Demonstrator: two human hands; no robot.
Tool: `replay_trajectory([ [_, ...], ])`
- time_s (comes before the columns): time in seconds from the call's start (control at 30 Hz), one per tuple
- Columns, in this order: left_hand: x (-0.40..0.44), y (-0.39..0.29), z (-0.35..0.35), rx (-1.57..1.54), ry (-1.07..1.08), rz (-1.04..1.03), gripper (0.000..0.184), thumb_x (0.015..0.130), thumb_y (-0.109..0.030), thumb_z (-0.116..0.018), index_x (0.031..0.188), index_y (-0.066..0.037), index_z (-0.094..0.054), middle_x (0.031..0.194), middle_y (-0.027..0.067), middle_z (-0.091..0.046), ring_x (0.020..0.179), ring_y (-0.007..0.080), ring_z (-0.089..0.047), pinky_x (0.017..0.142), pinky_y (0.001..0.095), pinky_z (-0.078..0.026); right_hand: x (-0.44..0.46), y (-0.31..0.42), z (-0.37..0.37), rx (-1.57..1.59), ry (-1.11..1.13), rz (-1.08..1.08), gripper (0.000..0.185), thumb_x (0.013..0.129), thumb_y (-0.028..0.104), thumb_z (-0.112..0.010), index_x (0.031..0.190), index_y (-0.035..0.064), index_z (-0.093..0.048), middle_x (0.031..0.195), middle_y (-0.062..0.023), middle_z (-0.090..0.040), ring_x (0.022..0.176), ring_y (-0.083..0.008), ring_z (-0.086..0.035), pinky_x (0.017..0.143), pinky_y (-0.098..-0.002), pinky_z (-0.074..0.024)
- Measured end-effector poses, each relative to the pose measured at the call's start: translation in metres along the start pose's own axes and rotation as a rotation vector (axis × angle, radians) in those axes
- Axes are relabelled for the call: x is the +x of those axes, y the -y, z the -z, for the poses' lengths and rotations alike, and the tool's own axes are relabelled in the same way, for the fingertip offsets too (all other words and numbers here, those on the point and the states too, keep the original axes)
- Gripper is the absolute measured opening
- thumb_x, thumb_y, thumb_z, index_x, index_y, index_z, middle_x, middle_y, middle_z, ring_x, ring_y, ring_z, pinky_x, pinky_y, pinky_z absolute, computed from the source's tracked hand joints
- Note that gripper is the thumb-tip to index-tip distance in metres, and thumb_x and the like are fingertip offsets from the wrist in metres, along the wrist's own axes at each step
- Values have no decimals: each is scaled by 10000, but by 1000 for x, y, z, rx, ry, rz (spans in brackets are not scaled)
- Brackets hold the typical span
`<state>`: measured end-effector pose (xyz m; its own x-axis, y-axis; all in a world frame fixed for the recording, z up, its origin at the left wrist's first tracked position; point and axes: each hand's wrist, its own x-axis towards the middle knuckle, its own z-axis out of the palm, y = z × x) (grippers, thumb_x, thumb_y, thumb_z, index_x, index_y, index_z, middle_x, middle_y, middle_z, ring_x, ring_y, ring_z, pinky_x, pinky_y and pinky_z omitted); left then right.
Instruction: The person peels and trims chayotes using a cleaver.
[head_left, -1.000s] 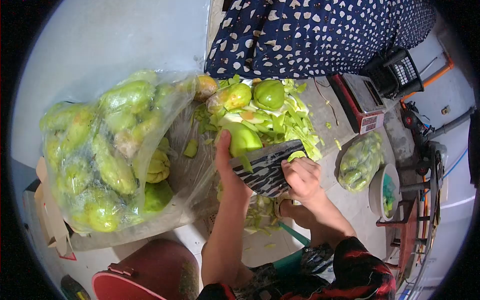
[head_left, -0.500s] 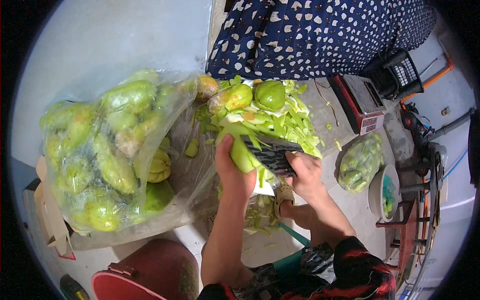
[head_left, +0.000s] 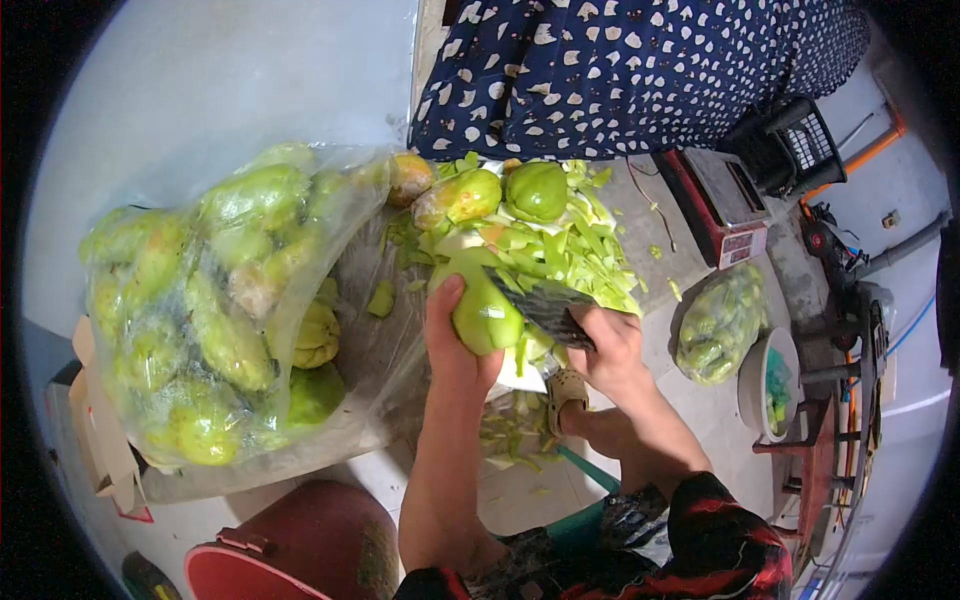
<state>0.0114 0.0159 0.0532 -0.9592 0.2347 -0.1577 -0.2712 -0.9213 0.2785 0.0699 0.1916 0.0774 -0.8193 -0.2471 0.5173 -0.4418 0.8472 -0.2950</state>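
Note:
A partly peeled pale-green chayote (head_left: pixel 487 318) sits in my left hand (head_left: pixel 453 345), fingers wrapped round its near side. My right hand (head_left: pixel 612 352) grips a knife (head_left: pixel 545 305) with a broad, dark, mottled blade; the handle is hidden in the fist. The blade lies against the chayote's upper right side. Below and beyond both hands is a heap of green peelings (head_left: pixel 585 255). At the heap's far edge rest a whole green chayote (head_left: pixel 538 191) and a yellowing, blemished one (head_left: pixel 460 198).
A clear plastic bag (head_left: pixel 225 300) full of chayotes stands at left. A red bucket (head_left: pixel 300 535) is on the floor nearby. To the right are a scale (head_left: pixel 715 200), a bagged green bundle (head_left: pixel 722 325) and a white basin (head_left: pixel 768 385). A dotted navy cloth (head_left: pixel 630 80) hangs beyond.
The chayote has turned in my left hand, showing more of its smooth, rounded peeled side. The knife blade has shifted slightly against it.

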Motion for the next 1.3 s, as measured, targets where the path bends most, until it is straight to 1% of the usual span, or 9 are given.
replay_trajectory([
  [0.2,-2,-6,-4,89,144,71,609,862,-408,-502,1313,1,-494,1207,158,-611,966,269,-625,857,390,-510,5,19,17,28,-54,164,269,708,182,-684,886,6,-585,714,-114,-574,582,-294,-593,528,-387,-480],
  [0.33,-8,-6,-8,73,99,73,570,857,-364,-561,1268,26,-507,1119,155,-628,994,256,-632,838,386,-537,2,-2,-3,42,-62,4,239,680,22,-717,882,-11,-595,621,-101,-550,499,-284,-571,479,-363,-452],
  [0.4,-2,-12,6,-26,396,223,617,843,-386,-569,1285,38,-487,1121,167,-626,964,264,-644,766,400,-562,0,-2,-5,59,-50,-103,198,701,-2,-687,874,1,-591,638,-118,-567,519,-301,-586,493,-372,-462],
  [0.6,-8,-12,-8,83,148,158,689,825,-430,-585,1300,55,-470,1035,190,-634,832,285,-660,665,394,-562,7,18,13,94,-76,62,251,686,40,-683,895,41,-544,731,-156,-593,632,-343,-615,558,-417,-489],
  [0.8,-4,-19,0,62,385,275,678,852,-462,-561,1296,45,-481,1052,200,-623,910,296,-646,680,397,-555,1,-6,0,100,-44,-327,144,802,52,-641,810,37,-498,588,-149,-542,500,-330,-566,487,-379,-469],
  [0.87,-4,-16,-17,-39,69,141,658,897,-499,-479,1303,19,-475,1058,216,-594,877,287,-592,709,384,-493,7,9,13,84,-72,-315,127,799,37,-632,803,37,-505,592,-146,-549,499,-315,-575,483,-356,-468],
  [0.97,7,-15,-1,-70,101,128,632,921,-511,-460,1273,12,-497,1068,182,-599,918,271,-566,781,370,-472,10,13,14,116,-372,-203,141,776,33,-655,820,36,-521,608,-141,-560,508,-319,-576,491,-379,-466],
  [1.13,4,-9,-8,-55,-121,86,545,905,-493,-508,1211,-44,-552,1133,123,-613,906,248,-566,801,363,-470,-2,-12,-6,-47,26,-283,274,697,22,-687,942,43,-566,695,-113,-598,587,-307,-607,538,-415,-488],
  [1.3,7,5,-6,-115,-207,13,435,906,-468,-509,1083,-82,-602,994,108,-673,883,261,-654,821,407,-538,9,21,6,-91,-30,169,272,610,46,-677,851,37,-551,696,-80,-536,566,-252,-570,481,-361,-443],
])
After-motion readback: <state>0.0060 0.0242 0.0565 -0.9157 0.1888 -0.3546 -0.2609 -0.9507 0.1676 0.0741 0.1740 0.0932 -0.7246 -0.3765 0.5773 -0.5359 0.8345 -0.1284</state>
